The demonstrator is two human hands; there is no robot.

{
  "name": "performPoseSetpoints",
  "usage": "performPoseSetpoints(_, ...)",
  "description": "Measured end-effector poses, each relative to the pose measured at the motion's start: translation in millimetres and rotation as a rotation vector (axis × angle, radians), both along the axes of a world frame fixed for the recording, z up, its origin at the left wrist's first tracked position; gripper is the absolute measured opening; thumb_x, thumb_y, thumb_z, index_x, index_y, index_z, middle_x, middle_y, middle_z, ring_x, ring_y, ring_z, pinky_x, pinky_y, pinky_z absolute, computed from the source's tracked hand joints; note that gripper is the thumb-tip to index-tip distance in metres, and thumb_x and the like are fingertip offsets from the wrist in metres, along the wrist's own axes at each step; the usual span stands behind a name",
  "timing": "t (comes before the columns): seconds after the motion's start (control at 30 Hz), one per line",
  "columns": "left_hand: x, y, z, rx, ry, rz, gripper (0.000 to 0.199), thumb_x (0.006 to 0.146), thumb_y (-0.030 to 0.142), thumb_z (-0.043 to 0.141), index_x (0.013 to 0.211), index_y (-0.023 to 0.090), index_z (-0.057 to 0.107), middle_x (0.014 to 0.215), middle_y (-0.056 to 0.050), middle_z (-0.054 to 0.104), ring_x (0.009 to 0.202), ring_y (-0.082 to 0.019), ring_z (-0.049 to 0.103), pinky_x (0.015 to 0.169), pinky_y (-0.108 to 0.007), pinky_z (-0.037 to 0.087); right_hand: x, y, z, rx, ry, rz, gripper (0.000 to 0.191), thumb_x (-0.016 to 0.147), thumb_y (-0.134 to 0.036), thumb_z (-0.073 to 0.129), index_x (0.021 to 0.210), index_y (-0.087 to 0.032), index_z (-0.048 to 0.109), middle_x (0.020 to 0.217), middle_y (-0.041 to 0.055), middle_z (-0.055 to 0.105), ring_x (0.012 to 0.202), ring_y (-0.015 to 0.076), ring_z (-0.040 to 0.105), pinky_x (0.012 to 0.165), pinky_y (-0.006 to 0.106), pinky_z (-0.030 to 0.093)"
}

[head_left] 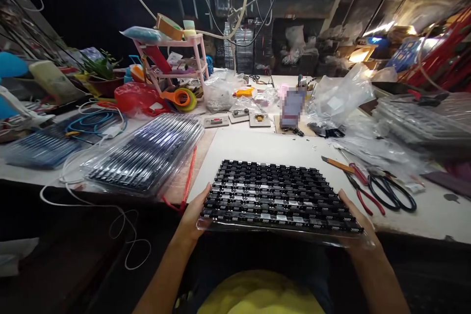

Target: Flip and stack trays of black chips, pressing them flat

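Note:
A clear plastic tray [279, 198] filled with rows of small black parts is held level at the table's front edge. My left hand [193, 216] grips its left side, and my right hand [358, 221] grips its right side. Both hands' fingers are partly hidden by the tray. Behind the tray lies a white sheet [235, 144] on the table. To the left is a stack of clear trays [147, 152] with dark contents.
Scissors [392, 191], red-handled pliers [364, 196] and an orange cutter [336, 164] lie on the right. A pink rack [200, 56] stands at the back left. Plastic bags [342, 98] sit at the back right. A white cable [128, 235] hangs off the front edge.

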State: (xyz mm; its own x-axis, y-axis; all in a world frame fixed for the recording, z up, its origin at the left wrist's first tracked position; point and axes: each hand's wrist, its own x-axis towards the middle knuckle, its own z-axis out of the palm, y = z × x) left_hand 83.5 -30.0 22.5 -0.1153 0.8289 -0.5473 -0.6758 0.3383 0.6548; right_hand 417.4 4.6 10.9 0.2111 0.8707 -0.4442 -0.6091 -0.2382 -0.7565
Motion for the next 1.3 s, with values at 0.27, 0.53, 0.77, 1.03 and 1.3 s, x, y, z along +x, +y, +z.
performPoseSetpoints(0.27, 9, 4, 4.8, 0.065, -0.113, 0.049, 0.034, 0.095, 0.02, 0.039, 0.122, 0.011, 0.059, 0.086, -0.006, 0.074, 0.071, -0.016, 0.071, 0.07, -0.024, 0.058, -15, 6, -2.5, 0.018, 0.205, -0.106, 0.011, 0.076, -0.027, 0.068, 0.086, -0.023, 0.071, 0.078, -0.0039, 0.073, 0.072, 0.0173, 0.07, 0.082, 0.033, 0.056)
performPoseSetpoints(0.53, -5, 20, -5.9, 0.228, -0.236, -0.006, 0.041, 0.099, 0.026, 0.025, 0.124, 0.018, 0.057, 0.095, -0.004, 0.073, 0.09, -0.015, 0.068, 0.085, -0.025, 0.053, -21, 19, -10.7, 0.056, 0.573, 0.099, 0.012, 0.074, -0.024, 0.068, 0.085, -0.023, 0.07, 0.081, -0.0015, 0.073, 0.085, 0.0218, 0.069, 0.088, 0.04, 0.053)
performPoseSetpoints(0.77, -13, 22, -18.1, 0.301, -0.24, -0.054, 0.039, 0.096, 0.028, 0.035, 0.131, 0.023, 0.051, 0.11, -0.004, 0.069, 0.11, -0.021, 0.06, 0.1, -0.037, 0.043, -29, 21, 5.7, 0.002, 0.565, 0.133, 0.013, 0.073, -0.028, 0.069, 0.086, -0.024, 0.07, 0.08, 0.0008, 0.073, 0.092, 0.0234, 0.067, 0.09, 0.041, 0.051)
performPoseSetpoints(1.03, -8, 21, -11.6, 0.052, -0.008, 0.029, 0.059, 0.08, 0.013, 0.058, 0.135, 0.032, 0.046, 0.11, 0.001, 0.069, 0.102, -0.022, 0.064, 0.089, -0.028, 0.052, -34, 24, 14.6, -0.054, 0.473, 0.054, 0.018, 0.069, -0.03, 0.071, 0.086, -0.025, 0.069, 0.078, 0.0007, 0.073, 0.094, 0.0235, 0.066, 0.088, 0.039, 0.053)
performPoseSetpoints(1.3, 2, 24, -3.6, 0.156, 0.019, -0.068, 0.062, 0.08, 0.013, 0.06, 0.137, 0.028, 0.042, 0.119, -0.005, 0.064, 0.105, -0.024, 0.062, 0.099, -0.035, 0.044, -22, 20, -1.3, -0.096, 0.387, 0.024, 0.014, 0.07, -0.026, 0.071, 0.083, -0.025, 0.07, 0.074, -0.0019, 0.072, 0.085, 0.0228, 0.069, 0.088, 0.04, 0.053)
